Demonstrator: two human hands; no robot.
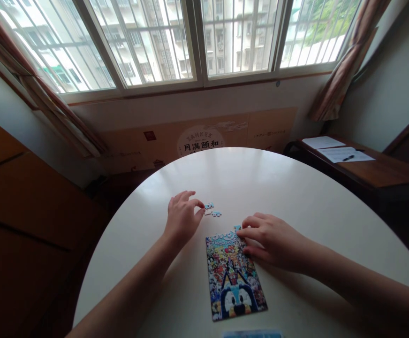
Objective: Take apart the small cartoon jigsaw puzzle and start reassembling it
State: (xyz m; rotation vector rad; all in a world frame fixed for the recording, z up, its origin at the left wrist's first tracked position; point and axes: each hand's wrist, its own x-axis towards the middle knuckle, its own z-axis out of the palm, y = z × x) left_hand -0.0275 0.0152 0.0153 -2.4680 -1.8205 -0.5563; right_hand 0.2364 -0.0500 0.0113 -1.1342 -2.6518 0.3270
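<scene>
A colourful jigsaw puzzle [231,277] with a blue dog face lies on the white round table [127,263]. Its top edge is uneven, and a light-blue piece [237,228] sits at the upper right corner. My right hand [271,239] touches that corner with its fingertips, the fingers apart. Beyond the puzzle are a few loose light-blue pieces [216,214]. My left hand [183,213] is beside them, thumb and index finger pinched together at a small piece [206,209].
A blue flat object [253,334] shows at the bottom edge of the view. To the right, a brown side table [394,164] holds papers [347,154] and a pen. Barred windows and curtains are behind the round table, a wooden cabinet [25,225] at left.
</scene>
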